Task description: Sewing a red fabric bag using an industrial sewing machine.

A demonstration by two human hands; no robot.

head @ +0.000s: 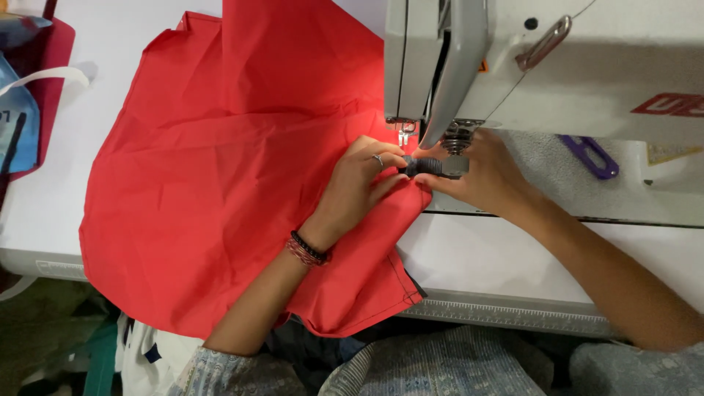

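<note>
Dark strap piece (424, 167) is pinched by both hands, L (364, 178) & R (480, 174), at red fabric (220, 183) edge on bench (469, 257), by presser foot (405, 134). Step judged: positioning; steady alignment needed next.

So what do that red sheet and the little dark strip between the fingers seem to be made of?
The red sheet looks like thin woven fabric, matte: it creases softly and has a stitched hem. The dark strip looks like ribbed webbing or elastic, though it's too small to be sure.
</note>
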